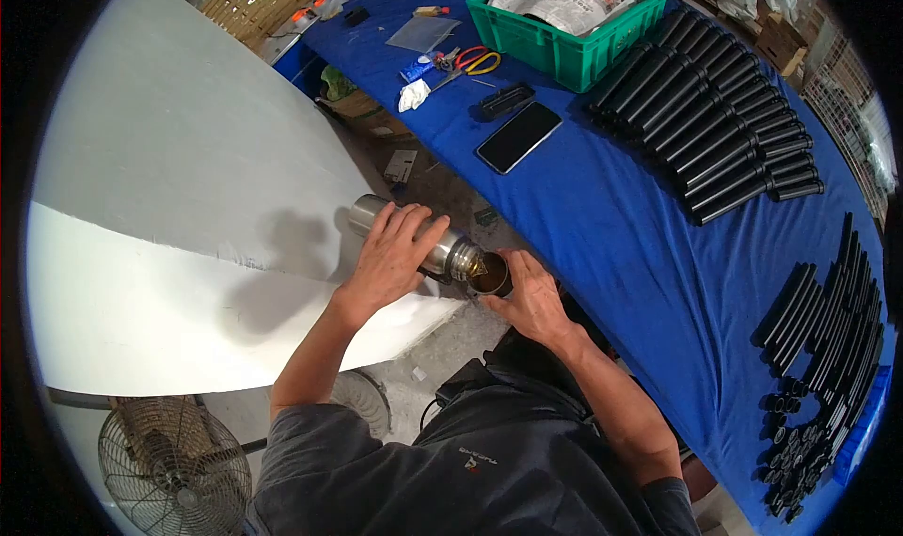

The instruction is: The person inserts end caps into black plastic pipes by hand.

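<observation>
My left hand [388, 254] is wrapped round a steel thermos flask [369, 212], which is tilted with its mouth down to the right. Brownish liquid [478, 266] runs from the flask's mouth into a metal cup [504, 282]. My right hand [532, 298] grips that cup from its right side, thumb near the rim. Both hands are in front of my body, left of the blue-covered table [602, 244]. The cup's lower part is hidden from view.
On the table lie a black phone [519, 137], a black tray [502, 102], scissors [470, 63], a green crate [536, 42] with newspaper, rows of black tubes [705, 113] and small black parts [800, 451]. A white wall panel [169, 301] stands left; a fan [175, 470] is below.
</observation>
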`<state>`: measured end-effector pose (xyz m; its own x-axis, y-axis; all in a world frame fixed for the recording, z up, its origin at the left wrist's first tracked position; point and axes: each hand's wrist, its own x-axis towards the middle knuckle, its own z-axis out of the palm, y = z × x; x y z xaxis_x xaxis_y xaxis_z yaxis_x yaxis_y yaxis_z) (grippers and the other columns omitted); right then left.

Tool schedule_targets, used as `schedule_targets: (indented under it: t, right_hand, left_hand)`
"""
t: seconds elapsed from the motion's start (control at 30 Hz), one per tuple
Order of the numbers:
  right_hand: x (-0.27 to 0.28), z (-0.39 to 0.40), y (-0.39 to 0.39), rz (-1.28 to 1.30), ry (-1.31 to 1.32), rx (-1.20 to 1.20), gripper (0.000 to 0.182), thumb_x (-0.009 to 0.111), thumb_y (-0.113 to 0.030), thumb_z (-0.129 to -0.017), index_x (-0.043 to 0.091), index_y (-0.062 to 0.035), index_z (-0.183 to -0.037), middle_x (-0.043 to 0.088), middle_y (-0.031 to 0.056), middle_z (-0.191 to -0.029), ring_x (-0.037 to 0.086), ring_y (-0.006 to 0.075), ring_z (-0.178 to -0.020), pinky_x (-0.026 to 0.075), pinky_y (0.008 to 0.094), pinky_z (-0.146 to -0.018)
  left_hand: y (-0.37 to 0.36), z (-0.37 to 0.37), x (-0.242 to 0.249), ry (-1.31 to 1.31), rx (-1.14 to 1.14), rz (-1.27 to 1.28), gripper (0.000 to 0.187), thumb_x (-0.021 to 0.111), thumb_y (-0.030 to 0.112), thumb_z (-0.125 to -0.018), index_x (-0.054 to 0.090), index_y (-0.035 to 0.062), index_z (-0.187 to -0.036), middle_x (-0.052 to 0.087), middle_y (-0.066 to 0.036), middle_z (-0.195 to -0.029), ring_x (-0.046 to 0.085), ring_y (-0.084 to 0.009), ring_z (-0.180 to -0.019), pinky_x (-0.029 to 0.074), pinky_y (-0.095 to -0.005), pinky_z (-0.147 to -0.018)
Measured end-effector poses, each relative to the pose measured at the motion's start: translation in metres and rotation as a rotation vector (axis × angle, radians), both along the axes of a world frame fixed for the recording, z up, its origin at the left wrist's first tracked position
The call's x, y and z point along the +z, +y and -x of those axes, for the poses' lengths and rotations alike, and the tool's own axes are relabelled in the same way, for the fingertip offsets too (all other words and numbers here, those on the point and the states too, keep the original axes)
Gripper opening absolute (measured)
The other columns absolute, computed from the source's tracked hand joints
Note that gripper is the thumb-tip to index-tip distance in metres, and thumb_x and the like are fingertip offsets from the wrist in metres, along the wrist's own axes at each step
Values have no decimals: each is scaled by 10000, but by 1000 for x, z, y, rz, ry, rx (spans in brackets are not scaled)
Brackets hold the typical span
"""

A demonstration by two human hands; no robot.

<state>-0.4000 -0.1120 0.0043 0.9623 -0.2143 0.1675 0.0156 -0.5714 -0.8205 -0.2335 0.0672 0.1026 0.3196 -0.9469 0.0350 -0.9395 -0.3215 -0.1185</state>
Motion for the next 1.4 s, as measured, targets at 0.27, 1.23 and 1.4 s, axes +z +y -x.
schedule_targets:
  t: [0.27, 1.23, 1.4]
  right_hand:
    - [-4, -3, 2, -11, -3, 0, 733, 838, -168, -768, 458, 55, -1353, 582, 259, -1190, 602, 424, -1114, 494, 479, -979]
    - [40, -5, -53, 0, -95, -156, 731, 856, -211, -748, 513, 21, -1349, 590, 205, -1259, 553, 387, -1184, 449, 464, -1023]
    - [33, 0, -61, 14, -96, -214, 723, 853, -207, -753, 511, 25, -1347, 590, 205, -1265, 554, 388, -1187, 452, 462, -1027]
  left_hand:
    - [4, -2, -3, 52, 31, -12, 838, 835, 145, -693, 463, 109, -1443, 487, -145, -1394, 447, -328, -1366, 284, -499, -1205]
    - [-135, -205, -15, 923, 446, 1166, 728, 898, 148, -696, 482, 7, -1277, 613, -130, -1187, 623, -225, -1069, 487, -361, -981]
    - [-185, -239, -33, 880, 480, 1161, 734, 911, 195, -677, 489, -14, -1240, 643, -137, -1127, 647, -245, -1027, 510, -373, -933]
